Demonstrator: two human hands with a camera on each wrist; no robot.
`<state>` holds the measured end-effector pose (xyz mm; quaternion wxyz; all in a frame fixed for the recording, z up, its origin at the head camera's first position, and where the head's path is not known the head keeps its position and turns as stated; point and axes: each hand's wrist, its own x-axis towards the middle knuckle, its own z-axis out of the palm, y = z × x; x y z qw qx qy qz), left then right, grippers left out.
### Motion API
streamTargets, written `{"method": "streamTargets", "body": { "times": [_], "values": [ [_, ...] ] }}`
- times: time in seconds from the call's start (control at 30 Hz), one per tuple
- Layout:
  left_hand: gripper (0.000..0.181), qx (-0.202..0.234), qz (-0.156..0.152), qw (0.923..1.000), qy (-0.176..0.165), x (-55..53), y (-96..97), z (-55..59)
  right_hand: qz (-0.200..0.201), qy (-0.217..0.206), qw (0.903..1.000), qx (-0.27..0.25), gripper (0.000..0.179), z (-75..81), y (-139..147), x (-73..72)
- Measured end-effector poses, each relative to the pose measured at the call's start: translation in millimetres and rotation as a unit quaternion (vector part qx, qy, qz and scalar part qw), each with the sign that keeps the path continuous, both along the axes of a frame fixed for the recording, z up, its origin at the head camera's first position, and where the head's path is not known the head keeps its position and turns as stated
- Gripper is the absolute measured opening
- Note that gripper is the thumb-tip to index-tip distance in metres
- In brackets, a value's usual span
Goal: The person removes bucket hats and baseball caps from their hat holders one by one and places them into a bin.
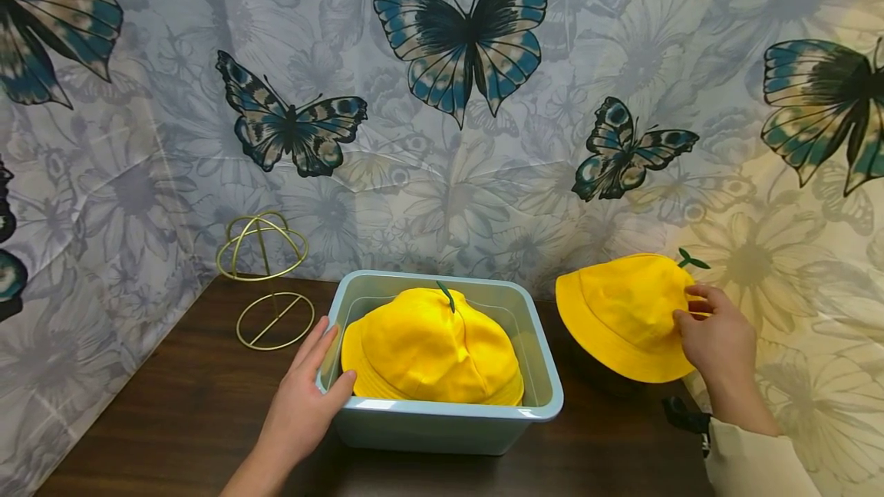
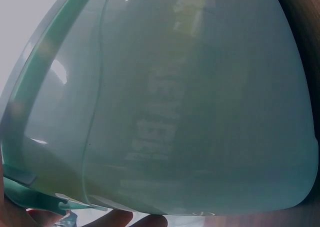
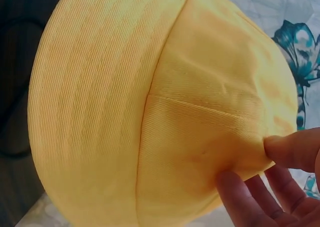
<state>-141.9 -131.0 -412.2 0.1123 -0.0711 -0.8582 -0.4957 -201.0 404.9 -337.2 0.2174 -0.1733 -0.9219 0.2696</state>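
Observation:
In the head view, my right hand (image 1: 718, 328) pinches the crown of a yellow bucket hat (image 1: 625, 313) with a green sprout on top. This hat is tilted, its brim to the left and its crown to the right. In the right wrist view, the thumb and fingertips press into the hat's cloth (image 3: 200, 137). A second yellow hat (image 1: 428, 343), also with a sprout, lies crown up in a pale blue-green plastic bin (image 1: 442, 428). My left hand (image 1: 304, 397) rests at the bin's left front corner, its fingers extended along the side and its thumb over the rim.
A gold wire stand (image 1: 265, 282) rises behind and left of the bin on the dark wooden table (image 1: 173, 390). Behind the table hangs a cloth (image 1: 470, 198) printed with butterflies and flowers. A dark shape shows below the right-hand hat.

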Motion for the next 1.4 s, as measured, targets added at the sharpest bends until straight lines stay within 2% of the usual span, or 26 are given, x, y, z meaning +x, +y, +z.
{"method": "streamTargets", "body": {
  "times": [0.23,0.53,1.17,1.4],
  "values": [
    [0.068,0.006,-0.003,1.0,0.001,-2.1,1.1,-2.2,-0.013,0.007,0.9999,0.008,0.04,-0.8,3.5,-0.7],
    [0.068,0.007,-0.001,1.0,-0.002,-2.4,0.5,-2.1,-0.008,0.019,0.9995,0.023,0.037,0.4,7.4,0.2],
    [0.068,0.011,0.002,0.9999,-0.007,-1.4,-0.3,-2.9,-0.026,0.015,0.9993,0.025,0.038,18.3,4.8,-0.5],
    [0.068,0.014,0.002,0.9999,0.001,-0.6,0.0,-1.7,-0.025,0.017,0.9995,0.001,0.038,27.6,5.0,-3.0]
  ]
}}
